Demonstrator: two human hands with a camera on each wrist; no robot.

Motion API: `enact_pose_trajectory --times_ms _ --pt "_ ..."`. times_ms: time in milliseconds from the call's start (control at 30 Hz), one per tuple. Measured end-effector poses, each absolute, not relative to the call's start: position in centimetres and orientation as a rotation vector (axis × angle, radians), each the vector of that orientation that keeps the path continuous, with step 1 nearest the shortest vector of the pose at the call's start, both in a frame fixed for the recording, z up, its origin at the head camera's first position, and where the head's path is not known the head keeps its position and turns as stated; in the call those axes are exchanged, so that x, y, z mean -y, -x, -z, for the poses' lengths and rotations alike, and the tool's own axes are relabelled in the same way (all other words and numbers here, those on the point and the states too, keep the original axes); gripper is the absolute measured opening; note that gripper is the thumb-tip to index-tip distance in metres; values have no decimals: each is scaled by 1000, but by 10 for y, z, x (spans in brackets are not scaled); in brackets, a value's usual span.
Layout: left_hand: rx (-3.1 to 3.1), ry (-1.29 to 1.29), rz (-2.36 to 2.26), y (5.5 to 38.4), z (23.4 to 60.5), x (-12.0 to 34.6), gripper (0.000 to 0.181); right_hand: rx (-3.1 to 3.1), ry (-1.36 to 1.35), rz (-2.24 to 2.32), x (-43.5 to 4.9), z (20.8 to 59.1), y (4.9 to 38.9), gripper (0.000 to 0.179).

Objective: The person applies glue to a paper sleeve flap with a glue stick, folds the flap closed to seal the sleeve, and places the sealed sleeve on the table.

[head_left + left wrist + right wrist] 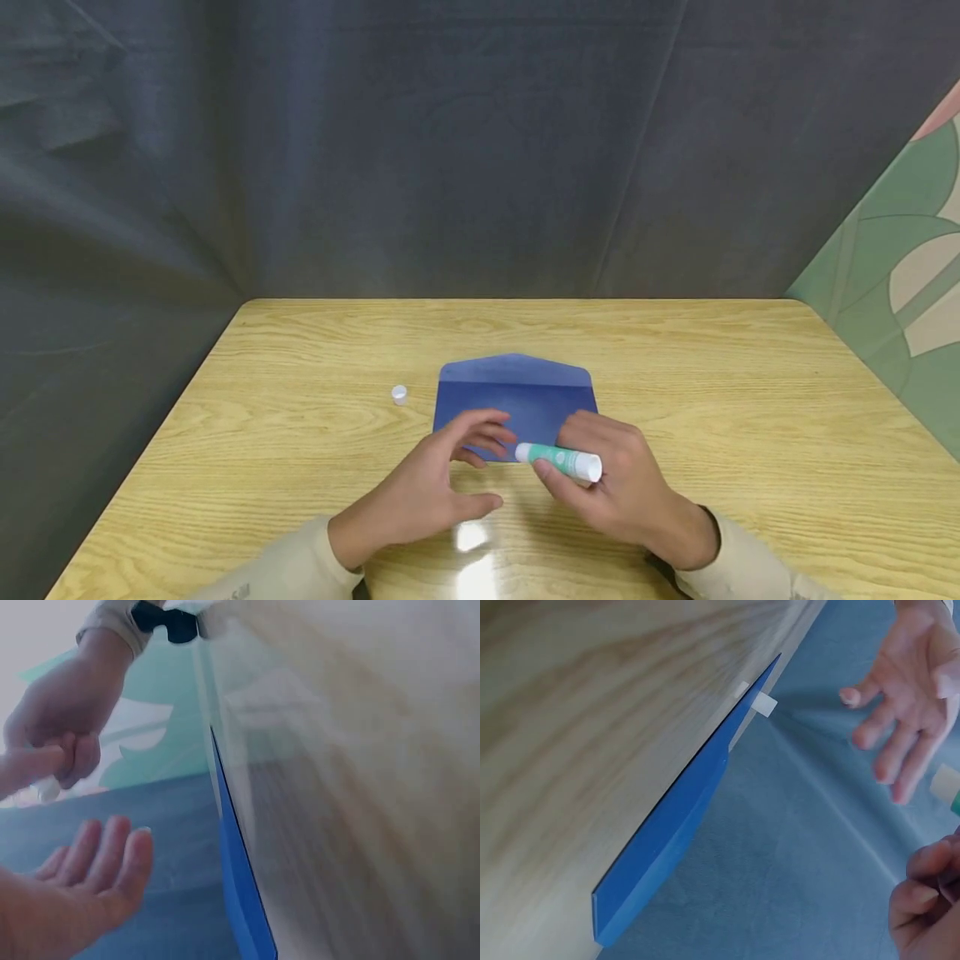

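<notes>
Pale sleeves point(281, 567) are being worn at the near side of a wood-grain table point(712, 358), where patches of glare point(474, 533) are being thrown back by the glossy top. A teal-and-white glue stick point(558, 460) is being gripped in the right hand point(618, 475), clasped between thumb and fingers and raised clear of the table near the closer edge of a blue envelope point(525, 404). Beside it, the left hand point(431, 483) is being held with fingers parted and bent loosely, nothing being grasped.

Beyond the hands, the envelope is lying flat, its flap point(513, 369) being spread away from the person. Off to its left, a small white cap point(400, 395) is resting on the tabletop, so the uncapping is being judged complete. Whether any glue is being carried by the flap cannot be told. Folding the flap down is being counted as work left, as is the recapping.

Farther back, the bare grain is running to the table's rounded far corners. The space behind and to the left is being closed off by a dark, creased curtain point(465, 167), while the right side is being bordered by a green leaf-patterned panel point(930, 175), touched with pink and beige.
</notes>
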State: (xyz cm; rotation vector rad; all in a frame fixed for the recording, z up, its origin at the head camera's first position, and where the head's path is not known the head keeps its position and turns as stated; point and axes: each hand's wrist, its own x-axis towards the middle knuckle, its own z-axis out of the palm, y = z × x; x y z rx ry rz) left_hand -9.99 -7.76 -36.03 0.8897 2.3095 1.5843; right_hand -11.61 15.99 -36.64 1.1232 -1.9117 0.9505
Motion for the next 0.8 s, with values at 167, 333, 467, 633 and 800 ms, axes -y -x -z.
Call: enact_pose_trajectory --times_ms 167,333,467,633,800 --pt "-2453 -672 -1409 115 361 87 71 1970 -1048 -1000 -164 368 116 42" --pt "-2626 -631 -1031 125 360 100 55 1989 -1028 -1018 -164 367 115 42" --pt "-2766 -738 -636 126 360 108 51 2004 -1013 -1008 -164 366 115 41" --pt "-2801 -839 -266 126 364 113 57 2021 -1008 -1007 -164 367 115 40" --pt "-2723 -945 -124 126 366 115 60 2019 -1011 -1000 -164 367 115 39"
